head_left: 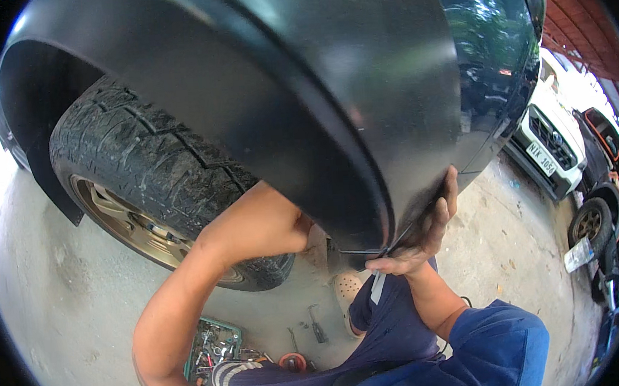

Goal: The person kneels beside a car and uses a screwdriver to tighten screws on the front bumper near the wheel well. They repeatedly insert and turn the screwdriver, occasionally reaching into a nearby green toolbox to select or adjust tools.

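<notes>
Far left, the concrete floor (58, 296) is bright under the car, and a black mud flap (55, 193) hangs at the back of the wheel arch. Next comes the knobbly tyre (150, 168) on its bronze-coloured rim (136, 230), tucked up inside the arch. Below it, on the floor, sits a green tray of tools (216, 343), with a few loose tools lying just beside it.

Now the left arm rises from the lower edge and bends in behind the black fender flare (303, 107); the left hand (311, 230) goes out of sight between the tyre and the flare's lower end, so I cannot tell whether it is open or gripping.

Moving right, the right hand (420, 239) is up at the flare's bottom edge, fingers curled round the lip and thumb pressed underneath, clamped on it. A thin pale strip (378, 286) hangs down just under that thumb. The flare itself sweeps over the wheel and ends right at this hand.

Further right, the glossy dark car body (490, 51) mirrors trees, and beyond it a white car (553, 136) is parked, well apart.
</notes>
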`<act>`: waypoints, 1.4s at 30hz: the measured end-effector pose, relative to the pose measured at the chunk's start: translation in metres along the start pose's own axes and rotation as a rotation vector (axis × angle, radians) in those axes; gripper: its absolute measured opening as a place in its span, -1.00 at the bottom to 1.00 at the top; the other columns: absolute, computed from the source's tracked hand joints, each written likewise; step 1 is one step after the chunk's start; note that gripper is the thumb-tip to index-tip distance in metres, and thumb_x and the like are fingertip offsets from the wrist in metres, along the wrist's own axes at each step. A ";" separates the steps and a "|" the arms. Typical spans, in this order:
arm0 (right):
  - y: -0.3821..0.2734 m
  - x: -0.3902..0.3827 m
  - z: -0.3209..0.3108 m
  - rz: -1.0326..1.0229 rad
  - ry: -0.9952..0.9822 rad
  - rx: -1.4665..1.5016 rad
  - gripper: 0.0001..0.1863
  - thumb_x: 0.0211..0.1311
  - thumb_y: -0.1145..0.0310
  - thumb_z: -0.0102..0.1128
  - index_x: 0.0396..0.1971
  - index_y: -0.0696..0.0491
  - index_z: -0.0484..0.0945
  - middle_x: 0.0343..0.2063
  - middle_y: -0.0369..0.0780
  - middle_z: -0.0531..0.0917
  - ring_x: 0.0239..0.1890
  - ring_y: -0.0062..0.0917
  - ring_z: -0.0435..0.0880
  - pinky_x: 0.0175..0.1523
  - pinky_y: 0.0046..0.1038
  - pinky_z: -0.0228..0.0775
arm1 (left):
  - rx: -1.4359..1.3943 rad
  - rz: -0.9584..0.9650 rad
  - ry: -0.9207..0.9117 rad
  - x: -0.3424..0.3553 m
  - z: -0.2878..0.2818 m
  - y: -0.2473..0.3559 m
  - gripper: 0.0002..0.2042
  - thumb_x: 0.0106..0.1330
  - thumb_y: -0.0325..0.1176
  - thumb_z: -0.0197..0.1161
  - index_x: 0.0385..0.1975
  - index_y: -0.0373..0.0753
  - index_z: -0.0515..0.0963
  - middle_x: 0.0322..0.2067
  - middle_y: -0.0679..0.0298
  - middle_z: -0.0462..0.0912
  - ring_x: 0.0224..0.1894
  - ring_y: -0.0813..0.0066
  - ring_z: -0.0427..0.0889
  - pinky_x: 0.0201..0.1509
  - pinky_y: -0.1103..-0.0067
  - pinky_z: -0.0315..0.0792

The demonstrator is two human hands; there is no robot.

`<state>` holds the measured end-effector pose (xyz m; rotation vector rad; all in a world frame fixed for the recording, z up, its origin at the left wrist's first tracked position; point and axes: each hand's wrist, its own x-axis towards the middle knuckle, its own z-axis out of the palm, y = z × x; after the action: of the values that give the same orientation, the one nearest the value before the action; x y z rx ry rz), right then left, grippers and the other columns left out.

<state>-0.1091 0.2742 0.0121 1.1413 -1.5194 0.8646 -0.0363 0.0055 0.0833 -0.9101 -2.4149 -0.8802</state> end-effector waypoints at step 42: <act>-0.049 -0.040 0.030 0.218 -0.079 -0.109 0.48 -0.20 -0.03 0.60 0.57 0.06 -0.34 0.53 0.07 -0.14 0.57 -0.01 -0.07 0.58 0.03 -0.20 | -0.464 -0.229 -0.204 -0.001 0.006 -0.020 -0.78 0.32 -0.36 0.15 -0.34 -0.35 0.69 -0.45 0.08 0.71 -0.33 0.22 0.69 -0.18 0.33 0.49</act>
<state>-0.0695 0.2412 -0.0347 0.9527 -1.7587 0.8785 -0.0504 -0.0028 0.0696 -0.9266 -2.5717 -1.5470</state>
